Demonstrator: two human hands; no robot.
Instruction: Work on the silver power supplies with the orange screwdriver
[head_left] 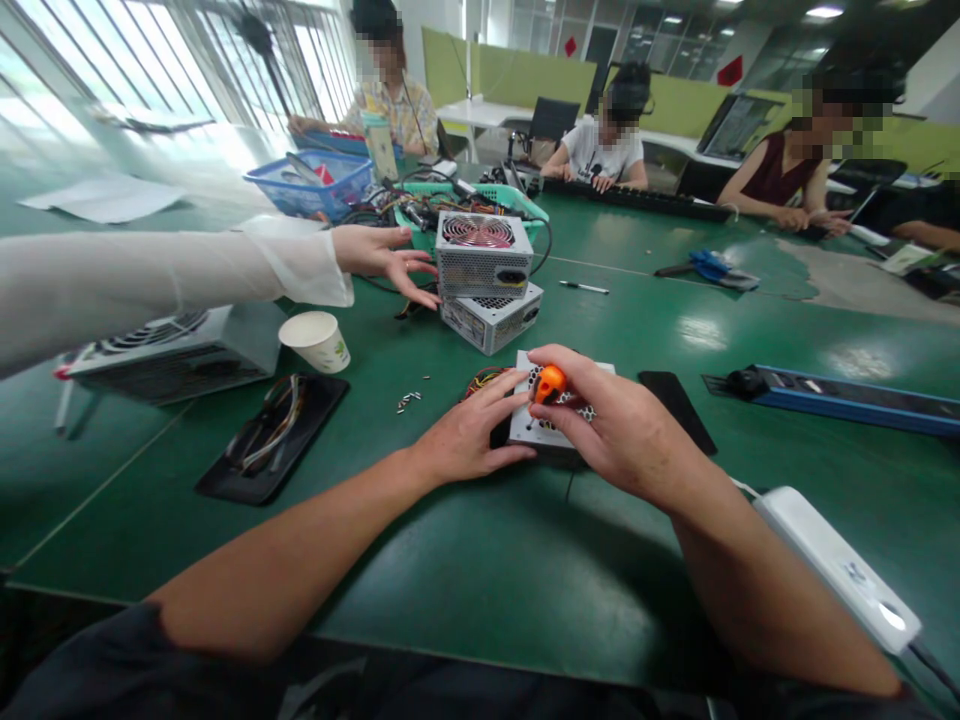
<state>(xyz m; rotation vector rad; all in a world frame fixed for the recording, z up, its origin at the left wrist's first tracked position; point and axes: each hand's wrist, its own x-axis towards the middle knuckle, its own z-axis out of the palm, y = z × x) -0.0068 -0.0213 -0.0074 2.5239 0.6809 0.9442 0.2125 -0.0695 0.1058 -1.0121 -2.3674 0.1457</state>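
On the green table in front of me lies a computer power supply [523,432] with a light metal top and round vent holes. My left hand [471,430] steadies its left side, thumb along the near edge and fingers over the top. In my right hand [626,420] is an orange-handled screwdriver [550,384], pinched between thumb and fingers, standing over the power supply's top. The screwdriver's tip is mostly hidden by the hand. Coloured wires [487,382] show behind my left fingers. Several small screws [409,401] lie loose to the left.
Two stacked power supplies [484,270] stand behind, another person's hand [394,262] beside them. A paper cup [315,341], eyeglasses on a black phone-like slab [274,440] and a large unit [180,350] are left. A power strip [836,570] lies right; a teal basket [536,208] holds cables.
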